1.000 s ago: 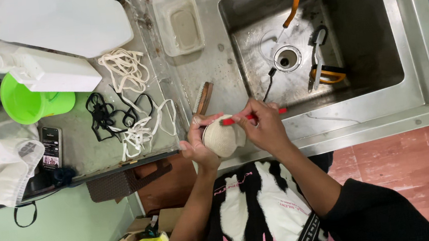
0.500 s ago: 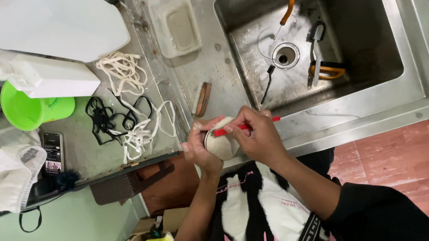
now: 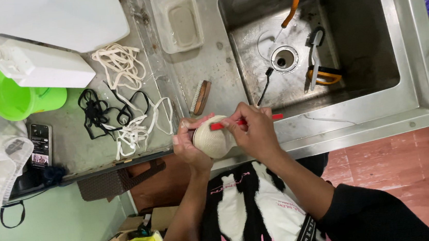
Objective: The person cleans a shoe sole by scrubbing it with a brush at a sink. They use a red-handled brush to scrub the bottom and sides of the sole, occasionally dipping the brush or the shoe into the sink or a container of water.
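Stainless steel forms the counter (image 3: 204, 64) and sink (image 3: 408, 93), above a reddish floor on the right and a pale green floor on the left. At the near edge of the counter, the left hand (image 3: 190, 146) cups a rounded cream object (image 3: 211, 141), and the right hand (image 3: 254, 132) is closed on a red-handled tool (image 3: 245, 122) laid across it. White laces (image 3: 122, 66) and black laces (image 3: 97, 112) lie left, beside a green tub (image 3: 16, 101). What the cream object is stays hard to tell; the tool's working end is hidden.
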